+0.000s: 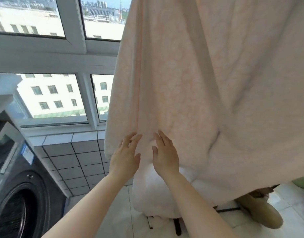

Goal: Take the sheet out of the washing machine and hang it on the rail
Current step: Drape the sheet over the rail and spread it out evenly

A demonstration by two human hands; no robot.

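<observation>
Right of the washing machine point(19, 194), the hanging pink sheet point(190, 83) is smoothed by left hand point(124, 158) and right hand point(165, 157), fingers spread, nothing grasped; soft, probably damp-heavy, best gathered at its edge.

One head-worn camera looks forward and down, close to the hanging sheet point(190, 83).

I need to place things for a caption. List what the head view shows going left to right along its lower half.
washing machine → tiled wall → left hand → right hand → sheet hanging down → tan object on the floor. Both hands lie with fingers spread against the sheet's lower left part.
</observation>
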